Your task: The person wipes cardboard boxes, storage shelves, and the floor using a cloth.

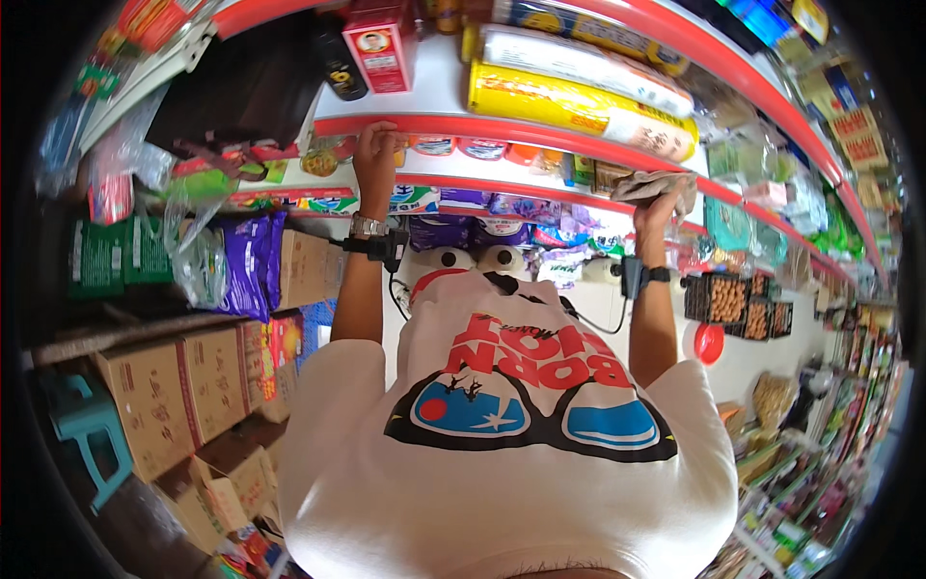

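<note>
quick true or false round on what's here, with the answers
1. The right hand holds a grey cloth. True.
2. The left hand grips a black bottle. False: the hand is at the shelf's red edge; the bottle stands on the shelf.
3. A yellow roll-shaped package lies beside a white one. True.
4. The plastic stool on the left is red. False: it is teal.
5. A red box stands near the bottle. True.

A white shelf (436, 82) edged in red carries a red box (384, 53), dark bottle (344, 72) and yellow cylinder (540, 100).
</note>
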A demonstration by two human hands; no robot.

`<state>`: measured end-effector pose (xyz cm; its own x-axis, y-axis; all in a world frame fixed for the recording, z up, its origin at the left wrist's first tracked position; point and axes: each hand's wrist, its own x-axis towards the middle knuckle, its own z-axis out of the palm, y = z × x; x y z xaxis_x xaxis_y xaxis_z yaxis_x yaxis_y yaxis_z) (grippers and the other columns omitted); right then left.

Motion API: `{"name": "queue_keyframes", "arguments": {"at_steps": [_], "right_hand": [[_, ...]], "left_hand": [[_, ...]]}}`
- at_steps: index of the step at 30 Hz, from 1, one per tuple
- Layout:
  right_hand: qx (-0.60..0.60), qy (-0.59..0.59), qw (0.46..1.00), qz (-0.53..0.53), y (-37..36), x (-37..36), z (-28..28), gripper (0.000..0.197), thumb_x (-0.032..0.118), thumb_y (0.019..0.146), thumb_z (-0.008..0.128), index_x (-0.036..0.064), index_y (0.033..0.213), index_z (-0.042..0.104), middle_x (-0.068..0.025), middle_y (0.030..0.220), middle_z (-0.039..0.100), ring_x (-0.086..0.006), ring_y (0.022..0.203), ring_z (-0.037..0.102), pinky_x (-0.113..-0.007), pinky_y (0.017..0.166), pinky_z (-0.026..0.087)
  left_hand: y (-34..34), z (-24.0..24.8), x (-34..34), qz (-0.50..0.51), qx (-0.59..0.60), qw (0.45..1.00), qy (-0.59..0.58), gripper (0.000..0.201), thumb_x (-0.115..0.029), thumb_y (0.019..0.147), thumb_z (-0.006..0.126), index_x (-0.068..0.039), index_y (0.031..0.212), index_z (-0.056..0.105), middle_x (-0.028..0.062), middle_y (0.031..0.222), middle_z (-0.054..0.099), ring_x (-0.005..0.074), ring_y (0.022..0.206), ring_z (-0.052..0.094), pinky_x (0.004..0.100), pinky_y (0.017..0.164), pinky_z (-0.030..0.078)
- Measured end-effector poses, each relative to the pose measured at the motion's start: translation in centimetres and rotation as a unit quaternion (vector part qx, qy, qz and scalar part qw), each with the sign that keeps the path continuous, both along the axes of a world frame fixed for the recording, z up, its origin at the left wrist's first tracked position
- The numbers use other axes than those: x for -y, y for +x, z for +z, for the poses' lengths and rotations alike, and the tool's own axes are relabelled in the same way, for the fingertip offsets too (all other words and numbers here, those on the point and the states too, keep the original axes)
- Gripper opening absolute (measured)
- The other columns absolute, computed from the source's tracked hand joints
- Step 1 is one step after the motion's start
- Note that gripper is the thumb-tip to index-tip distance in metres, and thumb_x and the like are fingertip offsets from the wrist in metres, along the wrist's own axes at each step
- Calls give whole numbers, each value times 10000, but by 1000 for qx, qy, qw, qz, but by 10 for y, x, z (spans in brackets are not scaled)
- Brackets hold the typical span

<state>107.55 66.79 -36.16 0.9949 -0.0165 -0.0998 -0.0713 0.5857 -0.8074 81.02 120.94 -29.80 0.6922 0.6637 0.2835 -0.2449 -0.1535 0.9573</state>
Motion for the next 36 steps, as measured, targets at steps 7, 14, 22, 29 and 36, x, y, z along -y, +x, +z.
{"name": "queue_keyframes", "arguments": {"at_steps": [7,14,22,29,36], "right_hand": [[-16,2,993,115,-84,-151,29,784,768,1187,529,111,1610,597,-121,1514,720,-322,1383,697,-522,1223,538],[-28,-145,984,101,-148,-309,7,632,619,1221,612,16,1378,716,-74,1249,758,-183,1141,709,-400,1026,604],[15,-104,989,102,-218,-494,19,574,584,1228,627,82,1505,607,-73,1346,699,-200,1242,688,-433,1113,574],[15,-180,983,44,-278,-608,50,776,641,1153,721,-88,1418,728,-201,1349,773,-236,1193,710,-421,1064,577],[5,-293,933,211,-300,-651,42,561,459,1125,817,-37,1382,759,-117,1277,810,-195,1115,761,-380,968,619]], "left_hand": [[-49,-38,-75,59,-42,994,-82,233,-119,1162,679,-44,1381,661,105,1297,815,176,1034,807,310,913,666],[-114,-40,-130,4,-83,995,-56,285,-98,1176,666,-41,1455,656,76,1265,813,162,1024,790,302,891,655],[-208,-47,-223,-47,-122,991,-31,214,-166,1199,717,-30,1362,747,69,1210,830,160,1042,804,320,919,633],[-244,-45,-282,-82,-146,985,-39,201,-131,1200,685,-10,1342,760,96,1185,833,185,1038,808,336,961,630],[-236,-46,-291,-144,-130,980,-38,225,-157,1216,668,-4,1339,778,78,1186,832,170,1054,790,351,1003,632]]}}
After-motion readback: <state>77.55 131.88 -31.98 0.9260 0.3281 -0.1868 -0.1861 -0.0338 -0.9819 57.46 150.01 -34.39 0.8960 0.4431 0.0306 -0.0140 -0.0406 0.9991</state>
